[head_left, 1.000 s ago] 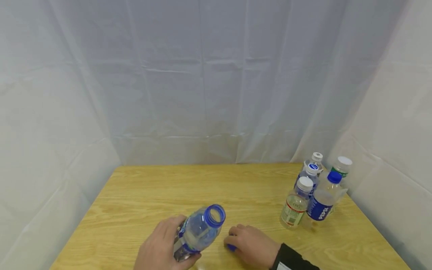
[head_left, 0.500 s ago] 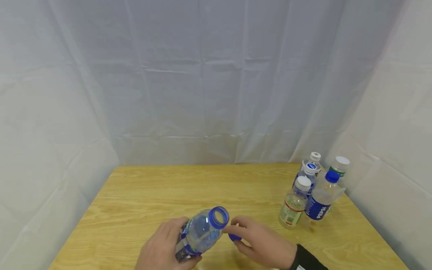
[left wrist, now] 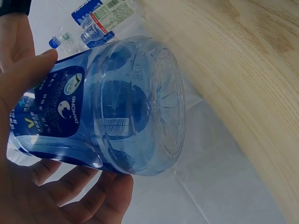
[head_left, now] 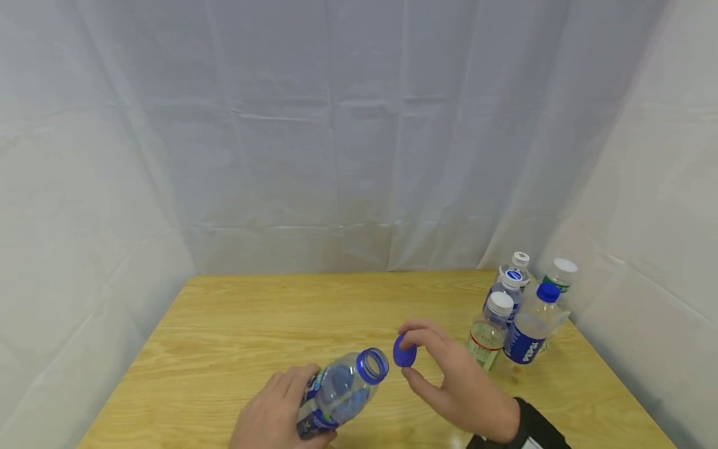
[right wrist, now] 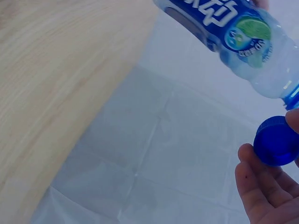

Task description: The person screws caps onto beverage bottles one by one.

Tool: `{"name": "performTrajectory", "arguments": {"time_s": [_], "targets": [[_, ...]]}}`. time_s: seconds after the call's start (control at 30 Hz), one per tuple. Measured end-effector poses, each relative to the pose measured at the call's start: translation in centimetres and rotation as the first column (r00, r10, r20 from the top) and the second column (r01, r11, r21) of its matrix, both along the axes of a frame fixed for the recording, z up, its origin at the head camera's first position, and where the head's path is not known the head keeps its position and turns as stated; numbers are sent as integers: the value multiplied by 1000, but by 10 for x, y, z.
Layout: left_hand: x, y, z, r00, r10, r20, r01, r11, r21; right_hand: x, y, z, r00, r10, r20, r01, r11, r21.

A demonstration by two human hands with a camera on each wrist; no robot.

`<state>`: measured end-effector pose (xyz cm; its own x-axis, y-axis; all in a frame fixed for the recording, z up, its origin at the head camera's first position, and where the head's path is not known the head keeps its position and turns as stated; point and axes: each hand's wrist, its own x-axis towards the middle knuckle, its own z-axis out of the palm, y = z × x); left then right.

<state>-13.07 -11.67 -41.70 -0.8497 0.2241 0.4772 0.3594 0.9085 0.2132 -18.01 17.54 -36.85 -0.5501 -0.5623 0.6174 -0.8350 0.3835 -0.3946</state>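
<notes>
A clear plastic bottle (head_left: 339,393) with a blue label and an uncapped blue neck is gripped round its body by my left hand (head_left: 275,408). It tilts, mouth toward the right, above the table. In the left wrist view the bottle's ribbed base (left wrist: 163,105) faces the camera, with the thumb and fingers wrapped about the label. My right hand (head_left: 457,380) pinches a blue bottle cap (head_left: 404,351) between thumb and fingers, just right of the mouth and apart from it. The right wrist view shows the cap (right wrist: 276,141) close below the bottle's neck (right wrist: 292,97).
Several capped bottles stand grouped at the right of the wooden table (head_left: 269,318). Among them are a white-capped bottle with a pale green label (head_left: 487,340) and a blue-capped Pepsi bottle (head_left: 524,337). White sheeting (head_left: 336,156) hangs behind and at both sides.
My right hand has lifted the blue cap off the tabletop and turned it, bringing it up beside the bottle's mouth. The left hand and bottle have shifted slightly right.
</notes>
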Motion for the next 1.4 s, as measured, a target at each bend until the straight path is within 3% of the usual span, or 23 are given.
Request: {"name": "performTrajectory", "arguments": {"time_s": [0.33, 0.53, 0.77, 1.17, 1.4], "targets": [[1, 4, 0, 999, -23, 39, 24, 1000, -16, 9, -3, 8, 999, 21, -37, -25, 994, -103], [0, 6, -1, 998, -39, 46, 39, 999, -16, 9, -7, 6, 995, 52, -80, -58, 995, -83], [-1, 7, -2, 999, -50, 18, 50, 998, -31, 11, -8, 8, 994, 107, -18, -107, 994, -32], [-1, 6, 7, 988, -42, 152, 52, 996, -67, 11, -3, 9, 978, 204, 47, -205, 979, 19], [-3, 3, 4, 988, -69, 140, 78, 995, -58, 9, -1, 6, 964, 261, 59, -262, 965, 6]]}}
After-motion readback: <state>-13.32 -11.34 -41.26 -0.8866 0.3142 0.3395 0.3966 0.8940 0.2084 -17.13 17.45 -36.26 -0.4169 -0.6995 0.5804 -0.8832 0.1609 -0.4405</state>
